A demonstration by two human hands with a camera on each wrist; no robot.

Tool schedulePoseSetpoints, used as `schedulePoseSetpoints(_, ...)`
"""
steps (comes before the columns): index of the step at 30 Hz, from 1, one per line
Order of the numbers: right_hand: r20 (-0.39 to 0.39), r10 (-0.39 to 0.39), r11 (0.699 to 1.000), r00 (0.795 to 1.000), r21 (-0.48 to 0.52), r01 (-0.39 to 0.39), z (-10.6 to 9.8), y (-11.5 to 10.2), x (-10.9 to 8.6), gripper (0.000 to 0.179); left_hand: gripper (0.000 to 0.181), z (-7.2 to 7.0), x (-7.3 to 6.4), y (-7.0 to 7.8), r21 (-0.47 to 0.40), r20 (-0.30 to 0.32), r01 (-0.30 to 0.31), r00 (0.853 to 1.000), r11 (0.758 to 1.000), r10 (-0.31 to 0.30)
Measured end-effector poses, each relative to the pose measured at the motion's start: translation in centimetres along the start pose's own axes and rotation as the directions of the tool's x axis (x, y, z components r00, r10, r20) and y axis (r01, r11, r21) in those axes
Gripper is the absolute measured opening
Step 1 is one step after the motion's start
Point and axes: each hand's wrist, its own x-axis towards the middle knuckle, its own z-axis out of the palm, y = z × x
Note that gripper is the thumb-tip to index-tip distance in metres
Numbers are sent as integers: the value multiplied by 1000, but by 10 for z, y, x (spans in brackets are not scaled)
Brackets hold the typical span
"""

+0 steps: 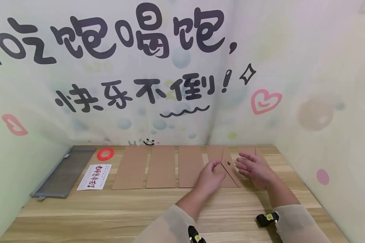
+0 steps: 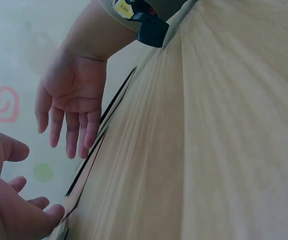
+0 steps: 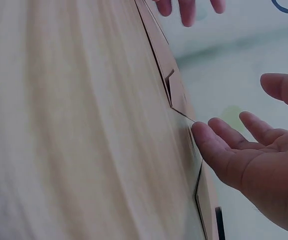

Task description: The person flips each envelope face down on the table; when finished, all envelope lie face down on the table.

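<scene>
In the head view, a row of brown paper rectangles lies across the table. The fourth from the left, a brown paper piece with slanting edges like an envelope flap (image 1: 229, 166), bears a small dark mark. My left hand (image 1: 211, 177) is over its near left part, fingers loosely bent and holding nothing. Just to the right, my right hand (image 1: 256, 169) hovers above the last brown rectangle (image 1: 246, 150) and hides much of it, palm facing left. Both palms look bare in the left wrist view, where the right hand (image 2: 76, 85) hangs fingers down. In the right wrist view, a small flap (image 3: 177, 92) stands slightly raised.
Three plain brown rectangles (image 1: 162, 167) lie to the left. Beyond them are a white card with red handwriting (image 1: 94, 177), a red ring (image 1: 105, 154) and a grey mesh pouch (image 1: 64, 172). A printed curtain (image 1: 124, 77) closes off the table's back and sides.
</scene>
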Motion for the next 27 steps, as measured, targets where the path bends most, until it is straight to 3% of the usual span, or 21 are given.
schedulePoseSetpoints(12, 8, 32, 999, 999, 1, -32, 6, -3, -2, 70, 54, -6, 4, -5, -7, 39, 10, 999, 1000, -10)
schedulePoseSetpoints(19, 12, 40, 999, 999, -7, -40, 10, -8, -7, 71, 55, -9, 4, -2, 4, 4, -2, 1000, 1000, 2)
schedulePoseSetpoints(27, 18, 40, 999, 999, -19, -40, 13, -3, -4, 71, 57, -12, 4, -2, 0, 54, 15, 998, 1000, -15)
